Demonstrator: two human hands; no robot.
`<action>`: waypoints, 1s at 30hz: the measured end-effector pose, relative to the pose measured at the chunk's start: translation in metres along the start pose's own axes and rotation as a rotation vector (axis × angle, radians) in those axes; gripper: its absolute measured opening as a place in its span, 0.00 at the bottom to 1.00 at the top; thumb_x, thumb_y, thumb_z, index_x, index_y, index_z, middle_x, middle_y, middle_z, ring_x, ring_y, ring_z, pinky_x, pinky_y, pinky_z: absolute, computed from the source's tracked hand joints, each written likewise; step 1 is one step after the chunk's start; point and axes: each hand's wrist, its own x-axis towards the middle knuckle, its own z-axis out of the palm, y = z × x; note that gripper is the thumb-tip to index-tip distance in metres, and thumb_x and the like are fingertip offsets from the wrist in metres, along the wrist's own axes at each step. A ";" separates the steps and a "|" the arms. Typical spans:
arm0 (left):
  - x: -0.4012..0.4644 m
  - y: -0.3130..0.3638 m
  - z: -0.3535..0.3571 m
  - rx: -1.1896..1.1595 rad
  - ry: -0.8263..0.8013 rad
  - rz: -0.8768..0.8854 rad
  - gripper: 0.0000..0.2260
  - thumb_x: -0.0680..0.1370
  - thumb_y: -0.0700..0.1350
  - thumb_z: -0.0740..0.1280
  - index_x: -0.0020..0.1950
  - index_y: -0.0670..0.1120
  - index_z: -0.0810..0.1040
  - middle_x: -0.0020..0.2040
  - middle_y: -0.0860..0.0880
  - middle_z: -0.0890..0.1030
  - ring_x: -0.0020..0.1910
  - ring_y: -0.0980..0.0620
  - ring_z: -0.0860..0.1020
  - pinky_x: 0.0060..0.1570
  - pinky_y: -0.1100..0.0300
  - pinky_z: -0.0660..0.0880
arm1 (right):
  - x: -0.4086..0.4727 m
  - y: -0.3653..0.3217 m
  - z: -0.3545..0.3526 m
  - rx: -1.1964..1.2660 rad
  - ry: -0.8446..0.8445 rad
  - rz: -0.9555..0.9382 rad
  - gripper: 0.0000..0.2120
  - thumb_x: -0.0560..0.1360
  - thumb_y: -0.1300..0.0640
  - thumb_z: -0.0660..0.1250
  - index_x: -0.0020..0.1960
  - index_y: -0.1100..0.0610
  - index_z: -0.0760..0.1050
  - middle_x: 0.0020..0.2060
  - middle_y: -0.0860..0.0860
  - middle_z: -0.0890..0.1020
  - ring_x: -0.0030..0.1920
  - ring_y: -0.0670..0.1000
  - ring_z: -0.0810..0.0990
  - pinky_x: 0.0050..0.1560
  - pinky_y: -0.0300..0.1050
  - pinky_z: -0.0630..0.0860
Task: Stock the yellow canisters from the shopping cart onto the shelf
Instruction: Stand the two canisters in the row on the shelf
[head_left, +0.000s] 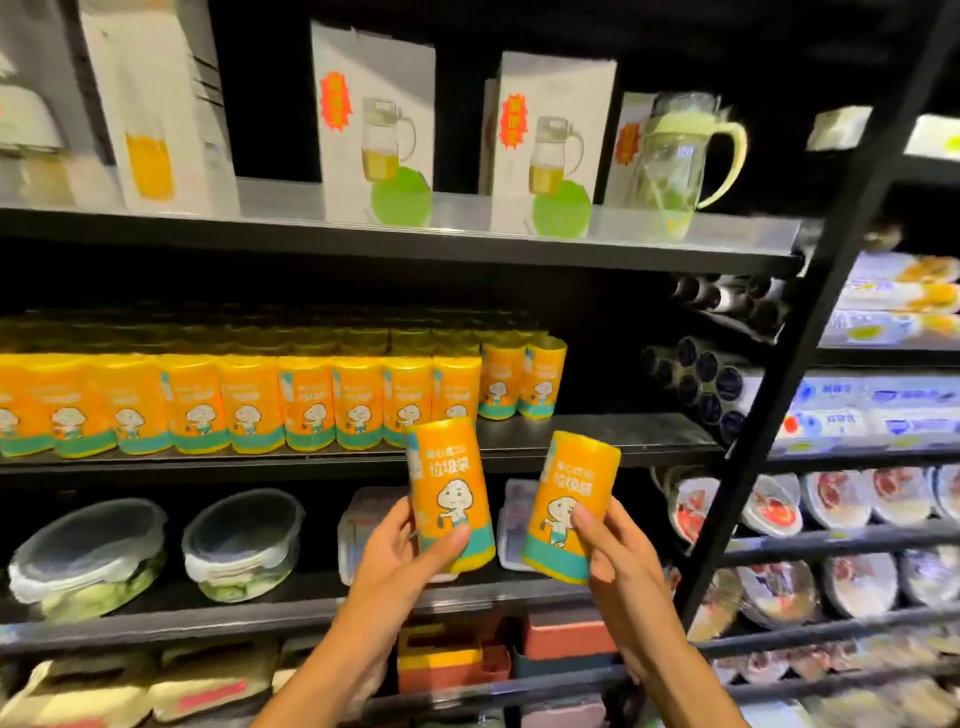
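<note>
My left hand (402, 551) grips a yellow canister (448, 483) with a cartoon figure and teal base, held upright. My right hand (613, 551) grips a second yellow canister (566, 499), tilted slightly right. Both are raised in front of the black middle shelf (597, 434). A long row of several matching yellow canisters (249, 402) fills that shelf from the left edge to about the middle, with more rows behind. The shelf's right part beside the row is bare. The shopping cart is out of view.
White pitcher boxes (374, 124) and a glass pitcher (675, 161) stand on the upper shelf. Glass lidded containers (88, 551) sit on the shelf below. A black upright post (810, 332) divides off racks of plates and rolls at the right.
</note>
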 end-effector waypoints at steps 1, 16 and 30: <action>0.014 -0.002 0.002 0.018 0.002 0.016 0.33 0.62 0.54 0.79 0.64 0.47 0.76 0.58 0.49 0.84 0.58 0.50 0.82 0.55 0.58 0.79 | 0.010 -0.001 -0.003 -0.011 0.014 -0.005 0.22 0.74 0.51 0.74 0.65 0.56 0.77 0.61 0.59 0.81 0.62 0.60 0.80 0.65 0.61 0.74; 0.156 -0.035 0.057 0.344 0.109 0.248 0.31 0.63 0.65 0.76 0.64 0.67 0.69 0.63 0.66 0.76 0.63 0.66 0.74 0.59 0.67 0.71 | 0.119 -0.023 -0.055 -0.150 0.081 -0.214 0.30 0.63 0.40 0.79 0.60 0.52 0.80 0.58 0.54 0.84 0.61 0.55 0.81 0.63 0.53 0.77; 0.206 -0.062 0.109 0.676 0.299 0.385 0.41 0.77 0.54 0.70 0.79 0.65 0.45 0.79 0.59 0.59 0.76 0.60 0.62 0.72 0.53 0.69 | 0.224 -0.010 -0.091 -0.340 -0.102 -0.333 0.28 0.71 0.60 0.75 0.70 0.51 0.72 0.62 0.44 0.82 0.64 0.46 0.79 0.63 0.43 0.77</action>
